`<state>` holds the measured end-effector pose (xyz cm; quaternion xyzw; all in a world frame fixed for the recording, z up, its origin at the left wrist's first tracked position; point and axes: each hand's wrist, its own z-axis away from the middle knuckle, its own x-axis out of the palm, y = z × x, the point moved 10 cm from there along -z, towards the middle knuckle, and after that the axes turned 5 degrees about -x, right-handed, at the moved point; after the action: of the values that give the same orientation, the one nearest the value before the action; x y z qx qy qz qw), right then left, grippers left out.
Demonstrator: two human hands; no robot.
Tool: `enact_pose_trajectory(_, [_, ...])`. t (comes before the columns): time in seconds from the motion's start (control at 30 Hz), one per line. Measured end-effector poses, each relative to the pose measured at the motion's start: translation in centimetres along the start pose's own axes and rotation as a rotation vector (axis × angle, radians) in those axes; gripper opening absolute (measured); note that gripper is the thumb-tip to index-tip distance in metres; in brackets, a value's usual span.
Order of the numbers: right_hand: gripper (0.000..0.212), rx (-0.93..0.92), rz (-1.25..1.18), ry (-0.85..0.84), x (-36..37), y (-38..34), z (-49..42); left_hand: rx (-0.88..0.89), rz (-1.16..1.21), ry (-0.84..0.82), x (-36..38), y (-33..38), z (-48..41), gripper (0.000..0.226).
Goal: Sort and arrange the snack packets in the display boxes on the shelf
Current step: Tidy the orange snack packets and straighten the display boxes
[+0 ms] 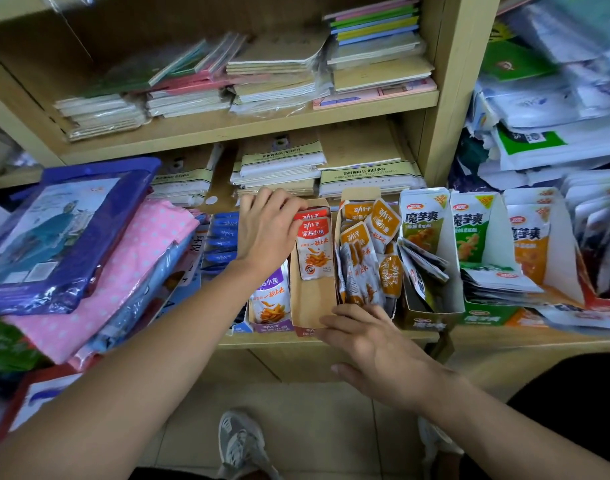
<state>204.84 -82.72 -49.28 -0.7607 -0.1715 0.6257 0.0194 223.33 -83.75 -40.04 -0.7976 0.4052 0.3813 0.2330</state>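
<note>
right hand (372,348) lies nearest, its straight fingers (333,322) resting on the front lip of the brown cardboard display box (310,303), just beside loose orange foil snack packets (365,258). beyond them, left hand (269,233) curls its fingertips (289,204) over the upright red-and-white snack packets (314,251) at the box's back. its wrist covers part of a purple-and-white packet (269,299), and the blue packets (224,237) past its knuckles are blurred.

Single head view, wide-angle, looking forward and down, close to shelf (269,340) front edge.
</note>
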Motion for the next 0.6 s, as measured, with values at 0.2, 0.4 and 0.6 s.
enact_pose_trajectory(0.2, [0.037,0.051,0.036,0.253,-3.9,0.8,1.1,-0.043,0.198,0.010,-1.9,0.3,0.9,0.021])
enact_pose_trajectory(0.4, [0.019,0.255,0.262,0.401,-8.0,4.5,5.3,0.127,0.429,-0.260,-3.1,6.8,7.9,0.025])
enact_pose_trajectory(0.6, [0.051,0.317,0.361,0.171,-5.7,6.9,6.9,0.265,0.278,-0.382,-0.9,12.8,11.9,0.033])
